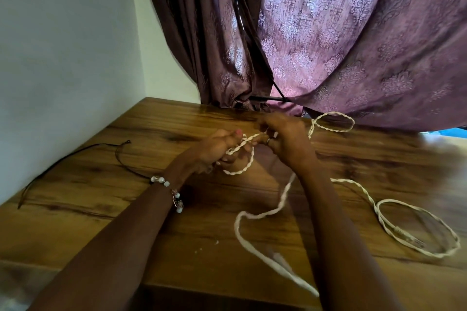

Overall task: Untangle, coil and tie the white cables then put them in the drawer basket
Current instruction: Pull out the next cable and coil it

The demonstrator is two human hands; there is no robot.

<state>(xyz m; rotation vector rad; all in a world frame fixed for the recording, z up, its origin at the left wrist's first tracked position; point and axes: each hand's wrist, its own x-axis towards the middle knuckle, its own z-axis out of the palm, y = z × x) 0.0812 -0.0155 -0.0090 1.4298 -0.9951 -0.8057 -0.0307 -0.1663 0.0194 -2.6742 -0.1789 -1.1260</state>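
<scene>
Both hands, left hand (222,149) and right hand (285,139), pinch the twisted white cable (238,171).

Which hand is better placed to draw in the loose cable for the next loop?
Right hand, probably: the twisted white cable trails from beneath it across the wooden table, while the left hand already grips the small loop.

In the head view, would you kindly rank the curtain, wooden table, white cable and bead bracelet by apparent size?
1. Curtain and wooden table: both huge and cut off by the frame, so unranked.
2. White cable.
3. Bead bracelet.
</scene>
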